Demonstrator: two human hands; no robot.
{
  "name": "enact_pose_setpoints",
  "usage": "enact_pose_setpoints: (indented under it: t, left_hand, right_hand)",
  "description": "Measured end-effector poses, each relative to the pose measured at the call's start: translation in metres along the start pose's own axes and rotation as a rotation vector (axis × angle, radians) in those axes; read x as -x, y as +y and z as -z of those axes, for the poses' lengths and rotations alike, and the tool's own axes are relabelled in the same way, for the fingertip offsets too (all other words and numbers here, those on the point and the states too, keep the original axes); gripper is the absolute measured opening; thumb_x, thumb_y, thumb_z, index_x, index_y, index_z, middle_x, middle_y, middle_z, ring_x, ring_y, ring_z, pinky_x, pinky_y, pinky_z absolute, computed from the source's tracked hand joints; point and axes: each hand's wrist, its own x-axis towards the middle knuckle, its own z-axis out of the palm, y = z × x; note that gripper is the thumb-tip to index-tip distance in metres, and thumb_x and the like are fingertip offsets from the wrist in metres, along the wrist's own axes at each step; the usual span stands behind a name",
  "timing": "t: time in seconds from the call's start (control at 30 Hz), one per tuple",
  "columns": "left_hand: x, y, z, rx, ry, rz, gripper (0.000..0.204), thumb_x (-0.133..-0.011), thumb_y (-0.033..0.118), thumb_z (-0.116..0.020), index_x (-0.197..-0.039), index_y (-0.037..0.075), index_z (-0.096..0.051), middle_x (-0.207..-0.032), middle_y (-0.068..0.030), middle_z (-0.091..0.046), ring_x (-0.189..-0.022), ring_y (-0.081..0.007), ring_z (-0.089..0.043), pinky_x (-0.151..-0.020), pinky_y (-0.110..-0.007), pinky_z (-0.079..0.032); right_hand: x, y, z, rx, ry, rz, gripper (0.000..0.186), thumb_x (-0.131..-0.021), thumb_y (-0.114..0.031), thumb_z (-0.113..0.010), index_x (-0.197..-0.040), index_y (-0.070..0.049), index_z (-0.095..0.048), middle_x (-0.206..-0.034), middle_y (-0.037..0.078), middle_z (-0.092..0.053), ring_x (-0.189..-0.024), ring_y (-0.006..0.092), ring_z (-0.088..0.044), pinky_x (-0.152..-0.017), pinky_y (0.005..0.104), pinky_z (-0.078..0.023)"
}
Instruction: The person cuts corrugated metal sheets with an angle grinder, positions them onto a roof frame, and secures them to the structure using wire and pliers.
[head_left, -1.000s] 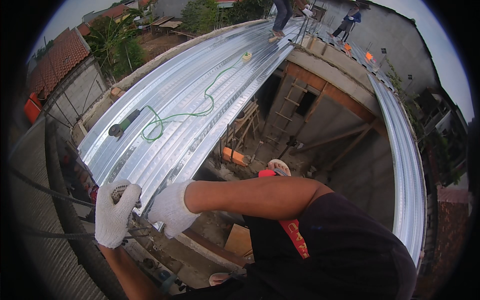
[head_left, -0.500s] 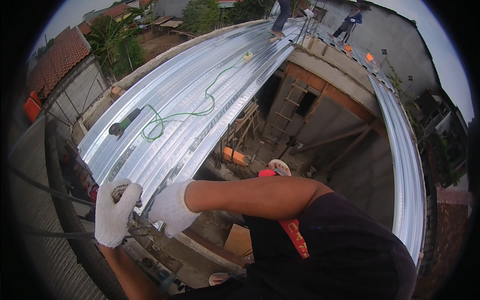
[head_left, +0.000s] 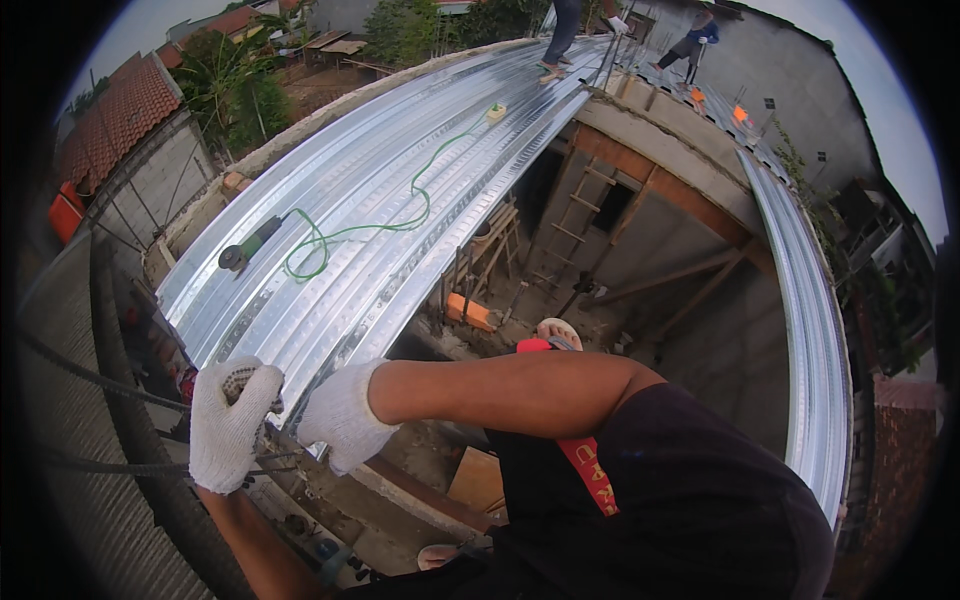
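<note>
Curling over the near corner of the metal sheet (head_left: 345,325) beside the pit (head_left: 640,325), the right hand (head_left: 345,415) seems closed on it; the left hand (head_left: 230,425), half curled alongside, hides its hold from me. A slipping edge could slice a palm.

Left hand (head_left: 229,428) and right hand (head_left: 346,417) at near end of ribbed metal decking (head_left: 365,285)

Both in white knit gloves. Left at 8 o'clock, fingers curled, palm side partly showing; grip contents unclear. Right just beside it, between 7 and 8, back of glove up, fingers hidden, at decking corner.
Angle grinder (head_left: 248,246) lies on decking between 9 and 10. Green cord (head_left: 427,204) loops at 11 to pale socket box (head_left: 496,114) at 12. Co-worker's legs (head_left: 564,35) stand on decking just past 12; second co-worker (head_left: 690,42) at 1. Wooden ladder (head_left: 583,203) at 2, down in the opening. Separate metal strip (head_left: 815,350) at 3.
</note>
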Motion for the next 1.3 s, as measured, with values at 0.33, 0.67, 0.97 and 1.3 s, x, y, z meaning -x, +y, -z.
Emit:
enact_pose_setpoints:
  t: [0.33, 0.67, 0.97, 1.3]
  left_hand:
    - [0.0, 0.002, -0.001, -0.03, -0.005, -0.003, 0.035, -0.099, 0.029, -0.065, -0.078, 0.001, -0.069, -0.065, -0.001, -0.063, -0.048, -0.0047, -0.047, -0.047, -0.024, -0.033]
    - [0.002, 0.017, -0.002, -0.026, 0.0, 0.058, 0.038, -0.096, 0.028, -0.068, -0.074, -0.003, -0.068, -0.063, -0.0018, -0.061, -0.059, -0.0068, -0.056, -0.057, -0.027, -0.042]
    - [0.001, 0.014, -0.002, -0.018, -0.006, 0.037, 0.037, -0.097, 0.027, -0.068, -0.075, -0.004, -0.067, -0.064, -0.0018, -0.061, -0.06, -0.007, -0.056, -0.058, -0.027, -0.043]
    - [0.001, 0.014, 0.0, -0.032, -0.016, 0.044, 0.037, -0.097, 0.027, -0.067, -0.075, -0.003, -0.067, -0.063, -0.0018, -0.061, -0.059, -0.0071, -0.057, -0.058, -0.026, -0.043]
  right_hand:
    - [-0.003, 0.002, -0.003, -0.002, 0.022, 0.008, 0.048, -0.086, -0.04, -0.071, -0.12, -0.006, -0.077, -0.105, 0.02, -0.077, -0.102, 0.0386, -0.073, -0.09, 0.0491, -0.056]
    - [-0.003, 0.001, -0.003, -0.009, 0.01, -0.016, 0.048, -0.086, -0.039, -0.071, -0.122, -0.008, -0.077, -0.108, 0.019, -0.077, -0.103, 0.0382, -0.073, -0.092, 0.0492, -0.056]
    - [-0.007, 0.005, -0.007, -0.003, 0.028, 0.007, 0.048, -0.086, -0.039, -0.071, -0.123, -0.008, -0.076, -0.108, 0.019, -0.077, -0.104, 0.0385, -0.072, -0.093, 0.0493, -0.056]
    - [-0.009, 0.006, -0.008, 0.005, 0.037, 0.02, 0.048, -0.086, -0.039, -0.071, -0.123, -0.009, -0.076, -0.108, 0.019, -0.077, -0.106, 0.0386, -0.072, -0.093, 0.0494, -0.056]
